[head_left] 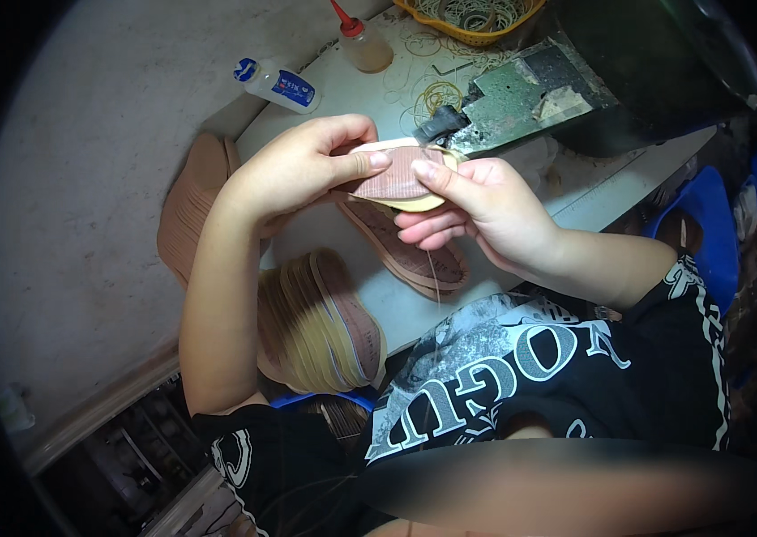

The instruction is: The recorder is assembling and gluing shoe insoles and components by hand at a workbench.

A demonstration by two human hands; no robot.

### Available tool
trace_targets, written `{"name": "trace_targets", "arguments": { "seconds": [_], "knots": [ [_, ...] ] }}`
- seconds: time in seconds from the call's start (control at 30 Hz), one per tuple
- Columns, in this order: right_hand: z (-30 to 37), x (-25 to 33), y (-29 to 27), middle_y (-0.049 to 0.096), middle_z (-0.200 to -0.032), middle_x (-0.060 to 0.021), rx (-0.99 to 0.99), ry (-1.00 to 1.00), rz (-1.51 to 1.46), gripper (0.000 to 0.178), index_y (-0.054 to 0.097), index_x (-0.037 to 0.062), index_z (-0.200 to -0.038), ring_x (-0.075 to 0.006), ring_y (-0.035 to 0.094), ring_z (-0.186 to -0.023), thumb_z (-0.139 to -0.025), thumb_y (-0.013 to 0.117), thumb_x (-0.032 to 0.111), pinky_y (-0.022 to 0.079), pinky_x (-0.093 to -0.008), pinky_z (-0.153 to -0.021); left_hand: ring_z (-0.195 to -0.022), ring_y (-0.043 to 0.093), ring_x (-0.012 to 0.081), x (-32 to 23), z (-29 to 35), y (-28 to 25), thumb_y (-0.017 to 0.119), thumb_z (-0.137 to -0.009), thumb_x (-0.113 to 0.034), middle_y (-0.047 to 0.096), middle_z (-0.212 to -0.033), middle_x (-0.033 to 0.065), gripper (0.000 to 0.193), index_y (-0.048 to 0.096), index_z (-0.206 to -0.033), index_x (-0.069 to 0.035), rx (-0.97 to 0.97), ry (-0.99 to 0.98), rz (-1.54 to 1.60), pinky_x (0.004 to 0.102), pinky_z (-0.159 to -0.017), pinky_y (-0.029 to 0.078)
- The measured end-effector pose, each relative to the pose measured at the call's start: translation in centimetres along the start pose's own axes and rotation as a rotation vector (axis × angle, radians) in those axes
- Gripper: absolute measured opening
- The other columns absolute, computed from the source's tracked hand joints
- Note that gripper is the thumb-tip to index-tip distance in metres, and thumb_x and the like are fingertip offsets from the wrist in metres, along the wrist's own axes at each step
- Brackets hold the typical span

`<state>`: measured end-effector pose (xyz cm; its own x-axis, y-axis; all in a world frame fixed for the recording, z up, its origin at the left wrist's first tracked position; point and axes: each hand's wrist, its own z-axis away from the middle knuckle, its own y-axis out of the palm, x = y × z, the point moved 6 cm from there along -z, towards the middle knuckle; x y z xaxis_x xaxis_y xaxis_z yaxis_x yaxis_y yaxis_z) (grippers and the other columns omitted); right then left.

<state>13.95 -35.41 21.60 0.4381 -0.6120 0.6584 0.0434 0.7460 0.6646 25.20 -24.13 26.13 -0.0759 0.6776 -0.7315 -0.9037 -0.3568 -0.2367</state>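
Observation:
Both my hands grip one shoe insole, pinkish-brown on top with a pale yellow edge. My left hand pinches its left end with thumb on top. At the right end my right hand presses with the thumb, fingers curled beneath. The insole's far end lies against the metal part of a dark machine on the white table. A thin thread hangs down from under my right hand.
More insoles lie flat on the table under my hands. A fanned stack of insoles sits at the table's near edge, another stack at the left. A glue bottle, white bottle, rubber bands and yellow basket stand behind.

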Motion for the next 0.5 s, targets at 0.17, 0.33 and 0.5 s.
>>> {"name": "trace_targets", "arguments": {
  "seconds": [0.17,0.33,0.5],
  "knots": [
    [-0.5,0.2,0.3,0.068,-0.090,-0.0150,-0.010,-0.015,0.042,0.041,0.062,-0.0055,-0.104,-0.0176,0.069,-0.075,-0.097,0.051,0.033,0.057,-0.0235,-0.066,-0.069,0.048,0.0044,0.8,0.6,0.4,0.060,-0.093,-0.027,0.053,-0.077,-0.0026,0.024,0.056,-0.091,-0.003,-0.023,0.009,0.144,0.0207,-0.058,0.041],
    [-1.1,0.5,-0.5,0.067,-0.096,-0.0154,0.016,-0.035,0.078,0.040,0.059,-0.0036,-0.110,-0.0191,0.069,-0.080,-0.098,0.049,0.033,0.057,-0.0261,-0.067,-0.065,0.047,0.0037,1.1,0.7,0.8,0.058,-0.095,-0.027,0.054,-0.074,-0.0035,0.025,0.057,-0.090,-0.003,-0.123,-0.021,-0.036,0.0195,-0.058,0.040],
    [-1.9,0.7,-0.8,0.066,-0.096,-0.0169,0.040,-0.041,0.101,0.039,0.059,-0.0057,-0.107,-0.0203,0.069,-0.080,-0.096,0.052,0.031,0.058,-0.0264,-0.066,-0.067,0.049,0.0037,2.0,0.7,1.0,0.059,-0.094,-0.028,0.058,-0.077,-0.0025,0.025,0.059,-0.090,-0.004,-0.193,-0.062,0.000,0.0198,-0.059,0.042]
  ]
}}
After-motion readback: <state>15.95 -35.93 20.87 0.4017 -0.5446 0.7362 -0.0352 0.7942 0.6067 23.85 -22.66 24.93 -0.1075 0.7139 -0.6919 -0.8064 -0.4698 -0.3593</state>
